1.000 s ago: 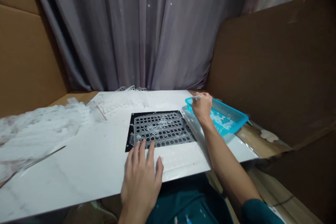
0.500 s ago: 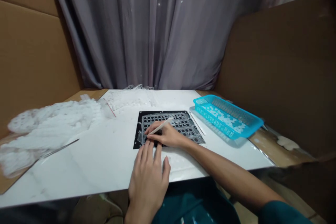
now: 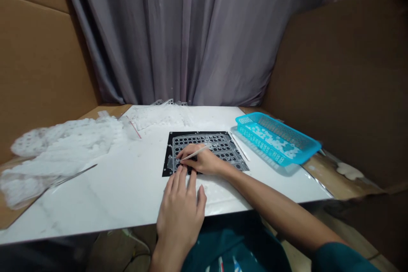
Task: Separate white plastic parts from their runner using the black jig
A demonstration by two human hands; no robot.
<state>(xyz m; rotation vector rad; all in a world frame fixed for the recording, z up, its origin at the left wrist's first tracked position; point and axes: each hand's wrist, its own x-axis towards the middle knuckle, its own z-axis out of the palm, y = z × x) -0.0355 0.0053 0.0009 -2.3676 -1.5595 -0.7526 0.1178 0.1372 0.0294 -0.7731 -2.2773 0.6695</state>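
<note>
Presently, the right hand (image 3: 204,160) pinches a white stick (image 3: 196,152) — lower tip indistinct — over the perforated sheet (image 3: 219,148) at twelve o'clock, partly masking it. The left hand (image 3: 181,208) lies flat, fingers extended, at the sheet's six-o'clock edge.

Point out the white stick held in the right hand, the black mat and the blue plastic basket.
Held white stick (image 3: 195,152): head view, middle of its shaft.
Black mat (image 3: 168,155): head view, its left border.
Blue plastic basket (image 3: 262,144): head view, its near long wall.
</note>
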